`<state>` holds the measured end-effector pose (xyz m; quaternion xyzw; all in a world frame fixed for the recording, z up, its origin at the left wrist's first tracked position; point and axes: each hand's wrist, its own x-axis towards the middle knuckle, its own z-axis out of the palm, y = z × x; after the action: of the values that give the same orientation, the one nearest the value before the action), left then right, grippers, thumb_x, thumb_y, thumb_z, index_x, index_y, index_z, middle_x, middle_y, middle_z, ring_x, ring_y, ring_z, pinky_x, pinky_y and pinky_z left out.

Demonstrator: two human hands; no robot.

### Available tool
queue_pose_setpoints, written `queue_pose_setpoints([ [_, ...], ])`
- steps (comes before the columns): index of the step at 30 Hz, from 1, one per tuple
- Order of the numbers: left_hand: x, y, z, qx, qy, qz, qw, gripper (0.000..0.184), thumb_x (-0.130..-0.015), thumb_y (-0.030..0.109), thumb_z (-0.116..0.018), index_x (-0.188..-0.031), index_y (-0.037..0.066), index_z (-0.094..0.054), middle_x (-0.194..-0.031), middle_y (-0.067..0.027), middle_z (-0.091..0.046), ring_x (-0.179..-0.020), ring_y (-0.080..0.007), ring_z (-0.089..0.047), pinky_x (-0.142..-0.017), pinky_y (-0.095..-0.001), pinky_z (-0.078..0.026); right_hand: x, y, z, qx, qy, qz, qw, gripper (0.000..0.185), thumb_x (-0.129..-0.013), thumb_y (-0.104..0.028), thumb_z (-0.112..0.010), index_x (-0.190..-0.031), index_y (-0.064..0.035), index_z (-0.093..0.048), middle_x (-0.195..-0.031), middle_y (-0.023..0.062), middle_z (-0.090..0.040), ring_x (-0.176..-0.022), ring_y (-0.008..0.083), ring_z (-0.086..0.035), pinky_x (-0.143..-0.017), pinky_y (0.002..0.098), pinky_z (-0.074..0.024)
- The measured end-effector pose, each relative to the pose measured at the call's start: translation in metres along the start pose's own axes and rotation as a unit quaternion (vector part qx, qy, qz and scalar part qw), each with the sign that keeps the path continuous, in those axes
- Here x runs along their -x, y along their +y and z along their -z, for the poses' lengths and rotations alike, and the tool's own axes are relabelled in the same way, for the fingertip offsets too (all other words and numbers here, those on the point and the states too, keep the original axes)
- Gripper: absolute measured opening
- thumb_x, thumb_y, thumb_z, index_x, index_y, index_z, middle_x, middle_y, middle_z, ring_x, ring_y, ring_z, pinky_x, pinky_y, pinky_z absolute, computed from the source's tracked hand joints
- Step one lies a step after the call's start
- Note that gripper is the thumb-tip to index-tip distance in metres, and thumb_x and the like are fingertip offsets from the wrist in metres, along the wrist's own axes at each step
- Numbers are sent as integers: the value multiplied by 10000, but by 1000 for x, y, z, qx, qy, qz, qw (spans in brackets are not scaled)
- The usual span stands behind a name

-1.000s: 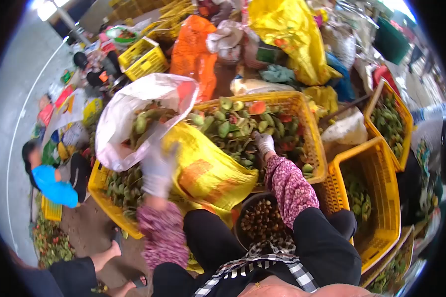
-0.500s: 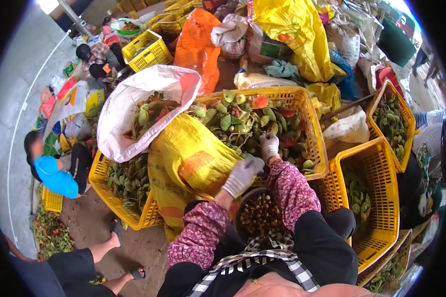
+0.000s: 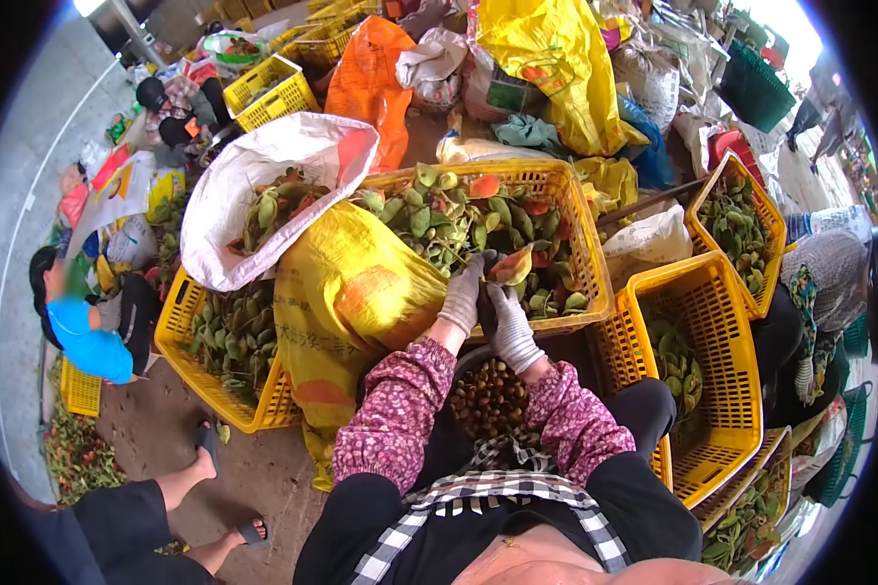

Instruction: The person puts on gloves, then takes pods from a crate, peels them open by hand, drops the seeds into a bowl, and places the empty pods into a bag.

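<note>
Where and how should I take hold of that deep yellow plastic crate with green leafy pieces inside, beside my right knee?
Probably by the right-hand rim of the yellow crate, reaching down from above and curling fingers over it. The mouth faces up, leaving that rim exposed, while your right knee covers part of the left side.

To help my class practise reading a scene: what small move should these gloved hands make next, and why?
Probably draw the right hand and left hand over the bowl: they are close together at the crate's near edge, with the bowl of brown pieces just below.
</note>
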<state>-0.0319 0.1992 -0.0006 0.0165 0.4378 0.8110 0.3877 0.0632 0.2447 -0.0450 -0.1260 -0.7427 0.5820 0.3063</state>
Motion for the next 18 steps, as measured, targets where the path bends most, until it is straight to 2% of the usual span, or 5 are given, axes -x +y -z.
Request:
queue_pose_setpoints([
  [7, 21, 7, 1, -80, 104, 74, 989, 390, -956, 388, -459, -1020, 57, -655, -803, -54, -636, -659, -184, -590, -616, -307, -495, -6, -50, 17, 175, -139, 19, 975, 487, -732, -48, -647, -1187, -22, -475, -1041, 263, -576, -913, 449, -581, -786, 441, -480],
  [10, 30, -4, 10, -142, 115, 65, 981, 370, -948, 358, -460, -962, 52, -668, -737, -43, -630, -639, -183, -580, -591, -320, -483, -8, -85, 33, 155, -244, -88, 953, 327, -740, 7, -591, -1062, 13, -533, -880, 233, -619, -929, 379, -616, -793, 393, -478],
  [13, 27, -22, 19, -231, 50, -85, 968, 385, -950, 387, -476, -943, 53, -668, -738, -47, -639, -641, -177, -578, -586, -326, -484, 15, -75, 31, 119, -212, -98, 965, 259, -734, 14, -590, -992, 29, -568, -835, 199, -633, -854, 285, -635, -766, 355, -481],
  [14, 23, -20, 27, -239, 80, -2, 968, 364, -959, 369, -458, -970, 63, -655, -803, -74, -667, -679, -196, -608, -631, -334, -510, 26, -84, 39, 127, -172, -76, 974, 247, -771, 10, -596, -1017, 33, -587, -800, 143, -631, -783, 219, -605, -743, 318, -485],
  [18, 16, -2, 48, 140, 21, 158, 977, 308, -956, 231, -420, -1097, 6, -577, -906, -125, -642, -755, -248, -634, -691, -353, -540, 43, -82, 60, -47, 6, -9, 999, 190, -903, -91, -569, -1076, -13, -580, -808, 3, -553, -671, 61, -502, -583, 221, -435],
])
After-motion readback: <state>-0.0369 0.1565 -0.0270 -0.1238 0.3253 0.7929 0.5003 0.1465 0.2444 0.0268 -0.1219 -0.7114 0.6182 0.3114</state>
